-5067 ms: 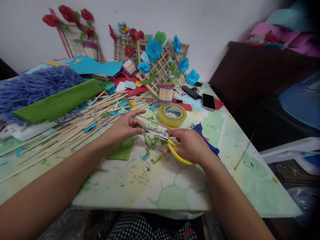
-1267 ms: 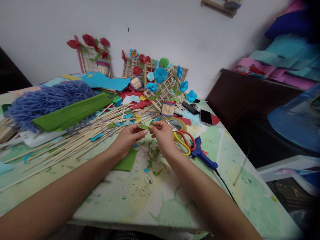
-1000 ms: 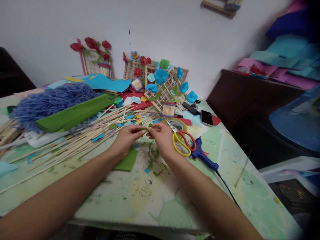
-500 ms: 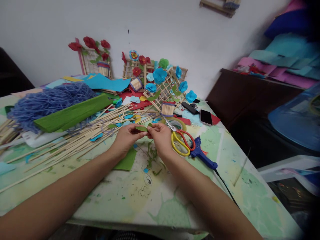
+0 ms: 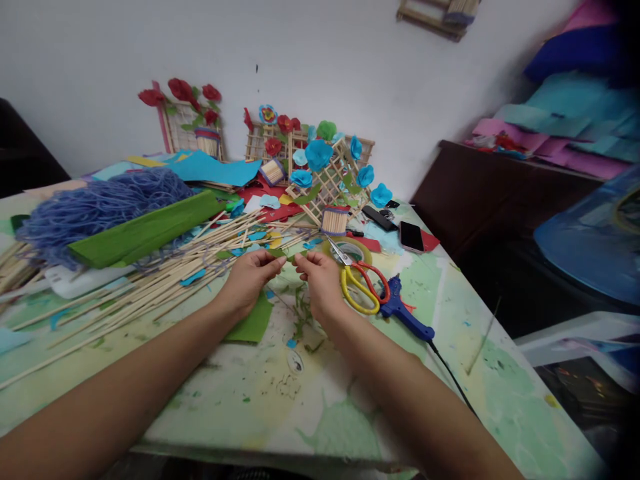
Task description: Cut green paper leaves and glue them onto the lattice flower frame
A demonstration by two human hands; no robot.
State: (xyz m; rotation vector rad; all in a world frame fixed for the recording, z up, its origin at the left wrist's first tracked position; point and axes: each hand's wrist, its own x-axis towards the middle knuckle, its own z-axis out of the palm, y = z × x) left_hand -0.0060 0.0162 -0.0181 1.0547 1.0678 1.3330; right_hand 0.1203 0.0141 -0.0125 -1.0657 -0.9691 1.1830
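A small green paper piece (image 5: 291, 257) is stretched between my two hands above the table. My left hand (image 5: 253, 277) pinches its left end between thumb and fingers. My right hand (image 5: 320, 275) pinches the right end, with the fingers curled. Below my left wrist lies a green paper sheet (image 5: 253, 321), partly covered by the hand. Thin green scraps (image 5: 301, 310) are scattered beneath and between the hands. Scissors (image 5: 357, 283) with yellow and red handles lie just right of my right hand, partly on a roll of tape (image 5: 367, 253).
A blue glue gun (image 5: 406, 313) with a black cord is right of the scissors. Bamboo sticks (image 5: 165, 283), purple yarn (image 5: 110, 207) and folded green paper (image 5: 145, 227) cover the left. Behind stand lattices with paper flowers (image 5: 319, 155). Phone (image 5: 411, 236) at back right.
My hands have moved slightly apart, and the green piece between them now looks narrower. The view has shifted slightly.
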